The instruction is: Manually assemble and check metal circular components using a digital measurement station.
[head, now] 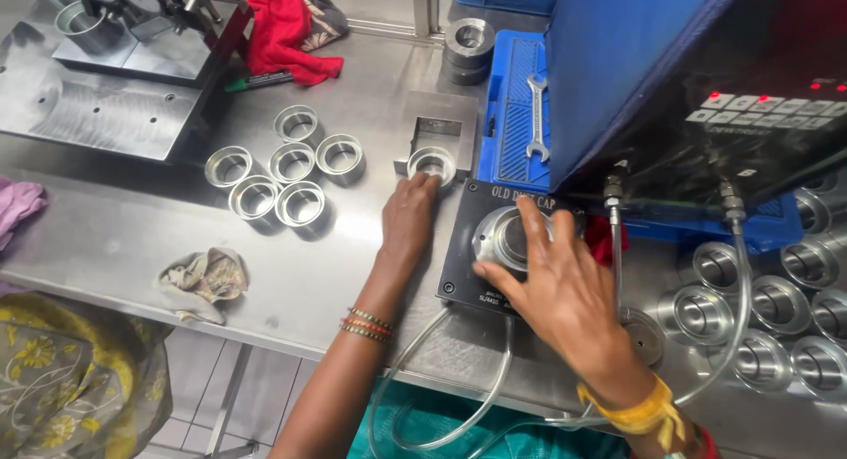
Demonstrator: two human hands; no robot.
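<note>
Across the steel desk (106, 238), the largest thing is the blue gauge cabinet (635, 71) with its dark button panel, standing over a blue tray (512, 115) that holds a flat spanner (535, 115). Clear hoses (741, 274) run from the cabinet down toward the black fixture plate (463, 256) in front of it. On that plate sits a metal ring (498, 238), and the right hand (565, 291) covers it, fingers spread and pressing around its rim from above. To seat it well, I judge the ring should go down square and flat on the plate, with even pressure and no tilt, before any reading is trusted. The left hand (408, 216) lies flat on the desk, its fingers released but touching a second ring (432, 163) resting in the notch of a small steel block (437, 132). Six like rings (282, 172) stand grouped, open side up and empty, to the left; more rings (759, 309) crowd the right edge. A crumpled rag (205, 282) lies near the front.
</note>
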